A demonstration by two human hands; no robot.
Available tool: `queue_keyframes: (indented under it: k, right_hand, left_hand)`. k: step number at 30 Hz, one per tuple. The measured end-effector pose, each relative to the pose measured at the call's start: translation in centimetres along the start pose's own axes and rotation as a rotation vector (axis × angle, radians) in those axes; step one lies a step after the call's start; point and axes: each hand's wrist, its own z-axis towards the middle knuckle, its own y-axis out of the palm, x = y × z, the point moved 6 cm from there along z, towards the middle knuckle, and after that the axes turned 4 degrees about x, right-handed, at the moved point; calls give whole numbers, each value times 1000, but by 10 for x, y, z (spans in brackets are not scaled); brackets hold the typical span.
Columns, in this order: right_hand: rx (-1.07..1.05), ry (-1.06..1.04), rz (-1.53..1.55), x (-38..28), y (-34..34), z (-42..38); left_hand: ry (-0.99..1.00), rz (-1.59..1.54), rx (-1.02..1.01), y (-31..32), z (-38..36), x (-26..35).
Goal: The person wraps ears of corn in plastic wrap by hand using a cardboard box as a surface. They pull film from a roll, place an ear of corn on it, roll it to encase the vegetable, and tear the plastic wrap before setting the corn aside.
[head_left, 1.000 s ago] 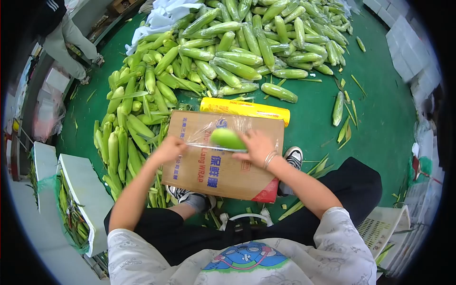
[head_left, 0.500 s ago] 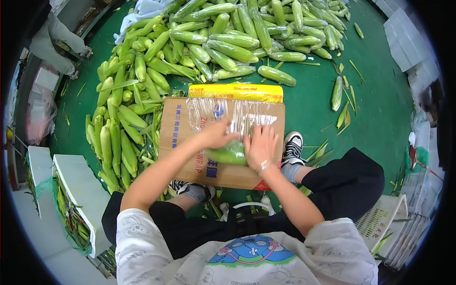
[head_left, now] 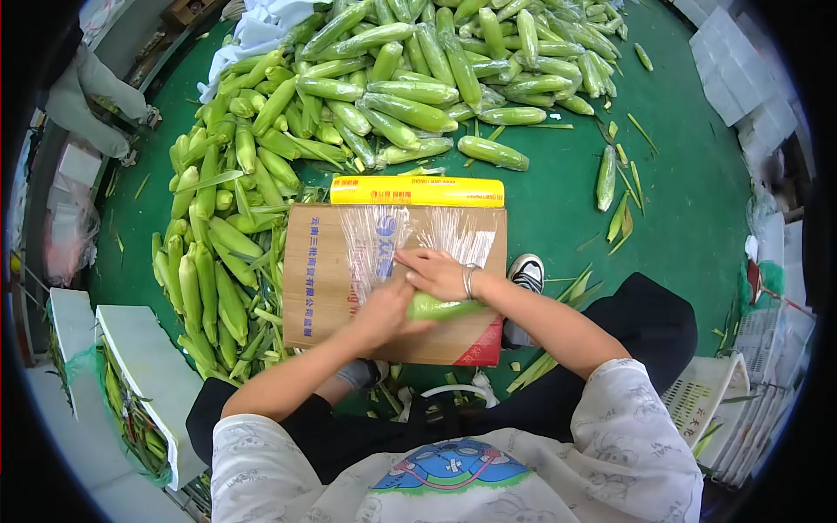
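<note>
An ear of corn (head_left: 438, 307) in green husk lies across the lower part of a cardboard box in front of me. My left hand (head_left: 384, 312), slightly blurred, is closed around the corn's left end. Just above the ear, my right hand (head_left: 438, 274) stretches its fingers leftward over the clear plastic wrap (head_left: 370, 234), close to my left hand's fingers. The wrap is creased and spread over the cardboard box (head_left: 305, 301). Along the box's far edge lies a yellow cling-wrap carton (head_left: 418, 192). My right forearm partly covers the corn's right end.
Unwrapped corn (head_left: 205, 270) is heaped at the left, and film-wrapped corn (head_left: 410, 109) is piled ahead. One wrapped ear (head_left: 606, 179) lies on the green floor (head_left: 558, 218) among husk scraps. White crates (head_left: 697, 397) stand at the right. Another person's trouser legs (head_left: 87, 105) show at upper left.
My hands have come closer together, and my right hand has turned to point leftward above the corn. The corn's right end now shows under my right wrist. The view has shifted slightly.
</note>
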Motion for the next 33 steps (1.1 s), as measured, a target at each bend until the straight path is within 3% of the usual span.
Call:
queue_keyframes:
  k: [1, 2, 3, 4, 5, 6, 7, 8, 9, 11, 13, 14, 16, 17, 18, 19, 20, 21, 23, 27, 29, 31, 32, 33]
  right_hand:
    - [2, -4, 1, -6, 10, -5]
    - [100, -32, -183, -14, 15, -12]
    - [200, -64, -367, -20, 16, -17]
    - [180, -59, -401, -24, 17, -19]
    - [176, -70, -400, -24, 22, -20]
    - [218, -85, -366, -21, 23, -21]
    - [271, -101, -336, -20, 17, -19]
    - [282, -112, -333, -21, 15, -17]
    - [284, -127, -305, -23, 16, -19]
    - [279, -164, -295, -25, 12, -25]
    - [340, -160, 98, -42, 14, -35]
    - [318, -193, 95, -58, 20, -35]
    - [569, 178, 896, -54, 24, -37]
    - [549, 165, 893, -62, 26, -28]
    - [747, 233, 1030, -59, 21, -23]
    - [946, 305, 1163, -56, 17, -21]
    - [894, 452, 1337, -69, 17, -20]
    - [881, 443, 1342, -82, 12, -23]
    - [443, 738, 1493, -99, 50, -27]
    - [457, 871, 1581, -76, 88, -57]
    - [525, 876, 1805, -92, 87, -87]
    - [500, 918, 1722, -54, 94, -120]
    - [501, 894, 1358, -49, 63, -120]
    - [495, 848, 1009, -49, 24, -106]
  left_hand:
    - [-531, -101, -539, 5, -15, 17]
    - [-723, -283, -742, 38, -48, 12]
    - [-930, -848, -734, 46, -74, 42]
    - [-1279, -1428, -883, 59, -106, 65]
    - [-1377, -2011, -1133, 57, -133, 87]
    - [-1156, -2199, -1232, 64, -161, 94]
    - [-1235, -1806, -1604, 86, -211, 73]
    - [-775, -1141, -1340, 47, -180, 86]
    - [-654, -873, -1622, 53, -198, 73]
    - [-787, -753, -1137, 13, -180, 52]
    - [-956, -387, -890, -56, -130, 42]
    - [-931, -469, -596, -78, -113, 28]
    - [-876, -431, -125, -129, -85, 14]
    - [-852, -323, 43, -149, -68, 19]
    - [-859, -321, 62, -143, -62, 10]
    - [-791, -650, 581, -150, -57, -7]
    - [-662, -956, 1099, -159, -58, -15]
    - [-666, -963, 1194, -154, -47, -16]
    - [-684, -1022, 1191, -130, -11, -22]
    - [-848, -674, 665, -45, 27, -45]
    - [-894, -796, 393, -3, 34, -30]
    - [-854, -813, 399, -8, 50, -8]
    - [-873, -823, 393, -15, 56, -14]
    - [-672, -723, 508, -44, 75, -26]
